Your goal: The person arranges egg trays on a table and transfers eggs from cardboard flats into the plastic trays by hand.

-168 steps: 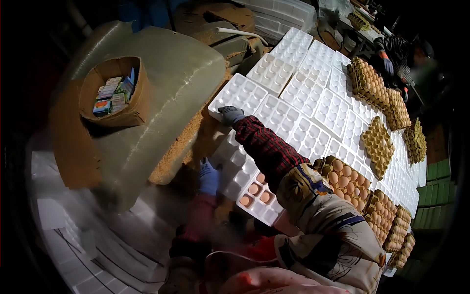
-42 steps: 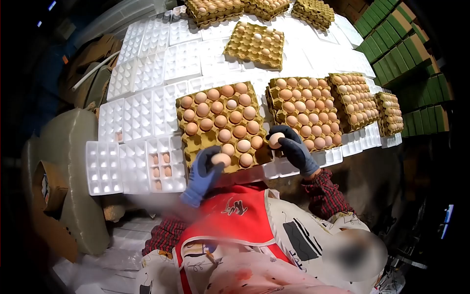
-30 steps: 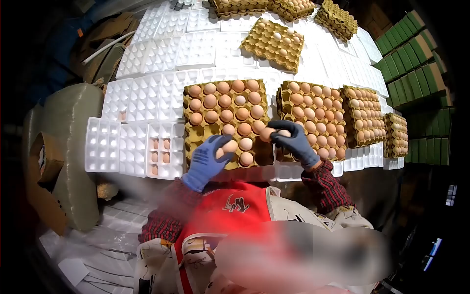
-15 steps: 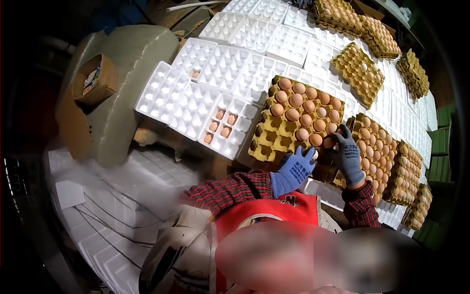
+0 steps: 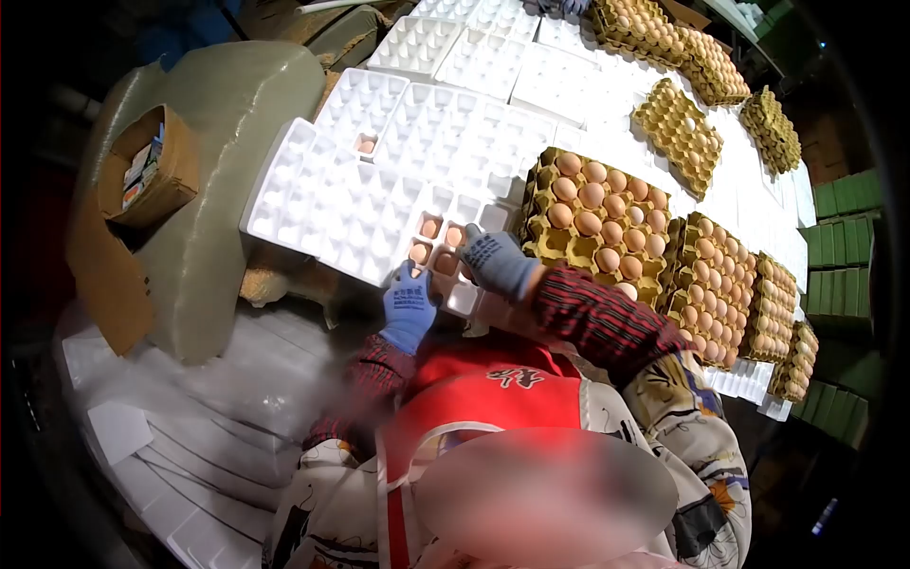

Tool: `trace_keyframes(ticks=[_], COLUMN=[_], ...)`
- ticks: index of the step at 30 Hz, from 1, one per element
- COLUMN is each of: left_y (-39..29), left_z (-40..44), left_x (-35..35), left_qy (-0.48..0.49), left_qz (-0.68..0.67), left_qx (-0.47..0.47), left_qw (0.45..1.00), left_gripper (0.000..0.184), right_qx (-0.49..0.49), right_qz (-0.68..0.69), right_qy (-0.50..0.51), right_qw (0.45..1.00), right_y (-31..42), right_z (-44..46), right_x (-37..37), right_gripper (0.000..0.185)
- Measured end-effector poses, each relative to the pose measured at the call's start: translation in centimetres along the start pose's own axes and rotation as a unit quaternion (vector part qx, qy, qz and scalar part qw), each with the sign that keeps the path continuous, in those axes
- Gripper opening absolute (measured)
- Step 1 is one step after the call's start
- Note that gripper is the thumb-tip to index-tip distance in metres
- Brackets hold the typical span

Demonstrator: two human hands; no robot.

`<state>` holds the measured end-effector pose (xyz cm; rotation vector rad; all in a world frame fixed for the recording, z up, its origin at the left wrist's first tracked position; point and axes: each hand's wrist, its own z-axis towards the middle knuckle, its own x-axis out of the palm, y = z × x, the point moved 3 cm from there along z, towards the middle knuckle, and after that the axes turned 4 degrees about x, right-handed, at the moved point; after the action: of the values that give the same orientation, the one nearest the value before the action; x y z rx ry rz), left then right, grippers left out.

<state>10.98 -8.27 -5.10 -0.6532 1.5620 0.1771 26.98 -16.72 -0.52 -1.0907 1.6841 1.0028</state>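
Brown eggs (image 5: pixel 418 253) sit in separate cells of a white foam egg tray (image 5: pixel 462 300) in front of me. My left hand (image 5: pixel 409 308), in a blue-grey glove, is at the tray's near edge. Its fingers curl together over the near cells, and whatever lies under them is hidden. From the right, my right hand (image 5: pixel 498 263) reaches across with fingers bent down into the cells beside the eggs. A brownish patch shows below its fingers, too covered to make out. Right of this hand stands a stack of yellow pulp egg trays (image 5: pixel 561 248), its top one partly filled with eggs.
More white foam trays (image 5: pixel 360 104) spread across the table. Further pulp trays of eggs (image 5: pixel 718 284) stand to the right, and others at the back. An open cardboard box (image 5: pixel 175 175) is on a wrapped bulk at left. Green stacks (image 5: pixel 839 242) stand far right.
Both hands have moved left from the pulp tray to the white foam tray. Several eggs have left the near part of the pulp tray's top. The view has shifted slightly.
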Motion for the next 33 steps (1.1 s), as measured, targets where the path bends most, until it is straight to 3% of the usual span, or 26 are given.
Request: trace_keyframes(ticks=[1,3,4,6,7,9,11,13,15,17,19,21,23,25,26,28,29,30,33], left_y=[0.7,0.2,-0.3,-1.4,-1.8,-2.0,-2.5,-3.0,-2.4,-3.8,-4.1,-3.9,-3.5,-5.2,-7.5,-14.1,-17.6,-20.7,-25.3], left_z=[0.4,0.1,-0.2,-1.2,-1.5,-1.5,-0.9,0.8,5.1,9.9,14.8,16.8,17.0,16.2,15.0,11.4,10.0,8.2,7.4], left_x=[2.2,0.9,-0.3,-0.1,1.1,3.6,4.8,2.4,0.4,-2.2,-0.2,2.9,4.9,2.8,-0.5,-6.1,-7.6,-8.7,-4.5], left_qy=[-0.013,-0.007,-0.022,-0.041,-0.041,0.005,-0.009,0.046,-0.048,-0.151,-0.210,-0.160,-0.145,-0.186,-0.227,-0.085,-0.065,-0.038,-0.024], left_qz=[0.056,0.018,-0.007,-0.048,-0.070,-0.043,-0.023,-0.067,-0.280,-0.353,-0.275,0.006,0.044,-0.075,-0.195,-0.403,-0.352,-0.216,-0.070], left_qx=[0.024,0.054,0.060,0.170,0.235,0.292,0.348,0.327,0.179,0.126,0.211,0.251,0.238,0.189,0.226,0.279,0.378,0.428,0.456], left_qw=[0.998,0.998,0.998,0.983,0.968,0.955,0.937,0.941,0.942,0.915,0.914,0.955,0.959,0.961,0.927,0.867,0.854,0.876,0.887], left_gripper=[0.044,0.044,0.045,0.039,0.036,0.034,0.034,0.033,0.031,0.029,0.035,0.046,0.055,0.053,0.046,0.034,0.034,0.036,0.045], right_qx=[-0.012,-0.021,-0.014,0.054,0.106,0.156,0.188,0.199,0.127,0.076,0.105,0.194,0.278,0.333,0.312,0.258,0.240,0.255,0.257], right_qz=[-0.021,-0.018,-0.023,0.005,0.073,0.085,-0.019,-0.015,0.135,0.334,0.384,0.407,0.416,0.391,0.349,0.252,0.148,0.155,0.147], right_qy=[0.008,0.104,0.105,0.022,0.046,-0.108,-0.108,-0.150,-0.201,-0.304,-0.393,-0.434,-0.468,-0.437,-0.389,-0.284,-0.277,-0.267,-0.264], right_qw=[1.000,0.994,0.994,0.998,0.991,0.978,0.976,0.968,0.962,0.889,0.829,0.780,0.728,0.739,0.793,0.889,0.919,0.916,0.918], right_y=[-0.6,-1.8,-2.3,-3.5,-4.5,-5.4,-5.1,-5.1,-5.2,-4.9,-5.7,-8.1,-10.6,-11.6,-11.3,-10.2,-9.5,-9.5,-11.0], right_z=[1.6,2.4,2.8,3.3,4.2,5.2,4.9,4.2,1.9,-2.3,-8.2,-13.8,-19.8,-25.2,-26.7,-27.7,-27.2,-26.7,-26.6], right_x=[1.9,1.9,1.4,0.5,0.3,1.1,2.5,3.2,-1.0,-6.2,-8.8,-8.0,-6.2,-5.2,-5.0,-3.6,-3.0,-2.4,-0.6], right_gripper=[0.034,0.033,0.033,0.038,0.040,0.045,0.047,0.045,0.040,0.041,0.041,0.039,0.032,0.031,0.032,0.041,0.044,0.048,0.044])
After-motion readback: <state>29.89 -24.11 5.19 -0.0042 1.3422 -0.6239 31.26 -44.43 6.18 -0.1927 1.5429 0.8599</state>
